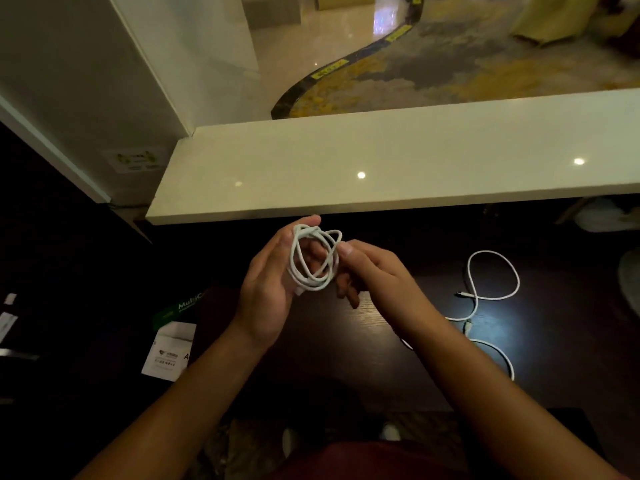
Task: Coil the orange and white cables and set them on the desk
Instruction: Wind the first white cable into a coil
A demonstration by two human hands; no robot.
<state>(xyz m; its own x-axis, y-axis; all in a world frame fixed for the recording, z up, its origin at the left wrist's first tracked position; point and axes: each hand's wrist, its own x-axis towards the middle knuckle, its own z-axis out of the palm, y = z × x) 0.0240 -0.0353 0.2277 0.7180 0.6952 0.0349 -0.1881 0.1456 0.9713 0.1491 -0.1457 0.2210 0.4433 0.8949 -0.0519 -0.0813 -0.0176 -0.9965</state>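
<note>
Head view: both forearms reach forward over a dark wood-grain desk (346, 341) in dim light.
Left hand (273, 282): raised above the desk, palm turned inward, fingers fairly straight; several loops of the coiled white cable (313, 261) are wound around them, with the thumb against the lower part of the coil.
Right hand (370, 268): just beside the coil on its right, thumb and forefinger pinching the outer loop near its top; the other fingers curl loosely below.
Coiled white cable: held in the air between the 2 hands, above the middle of the desk, not touching it.
Second white cable (491, 296): lies loose on the desk to the right, well apart from the hands, in an open figure-8 with 1 plug end near the crossing; its lower stretch runs behind the right forearm.
Pale ledge (398, 168): runs across behind the desk, glossy, with 3 light reflections.
Papers (169, 351): a white sheet and a green printed piece at the desk's left, partly hidden by the left forearm.
</note>
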